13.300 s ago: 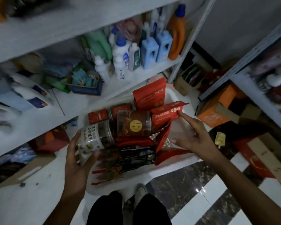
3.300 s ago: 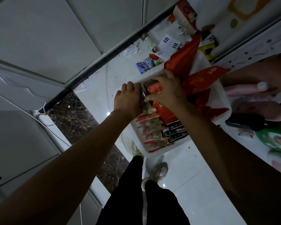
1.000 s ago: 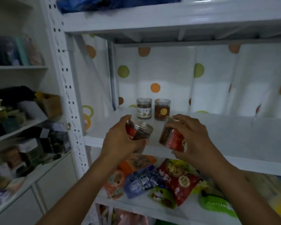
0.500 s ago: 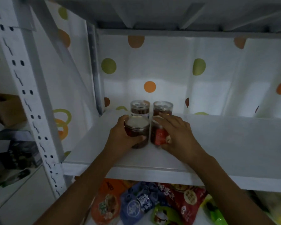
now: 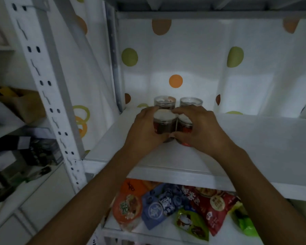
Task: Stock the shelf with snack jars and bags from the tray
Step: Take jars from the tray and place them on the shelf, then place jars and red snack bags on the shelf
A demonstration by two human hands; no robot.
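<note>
Two clear snack jars stand side by side on the white shelf (image 5: 245,149), near its left end. My left hand (image 5: 143,129) is wrapped around the left jar (image 5: 163,123), which has dark contents and a pale lid. My right hand (image 5: 201,129) grips the right jar (image 5: 185,123), whose label is red. Directly behind them, against the dotted backing, two more jars stand: a back-left jar (image 5: 165,102) and a back-right jar (image 5: 191,102). The tray is out of view.
A perforated white upright (image 5: 48,85) frames the shelf on the left. Below, a lower shelf holds colourful snack bags (image 5: 166,207). To the left another rack carries boxes (image 5: 25,106) and dark goods. An upper shelf board (image 5: 210,7) hangs overhead.
Both hands carried the two jars from in front of the shelf onto its surface and pushed them back against the two rear jars. The camera moved closer.
</note>
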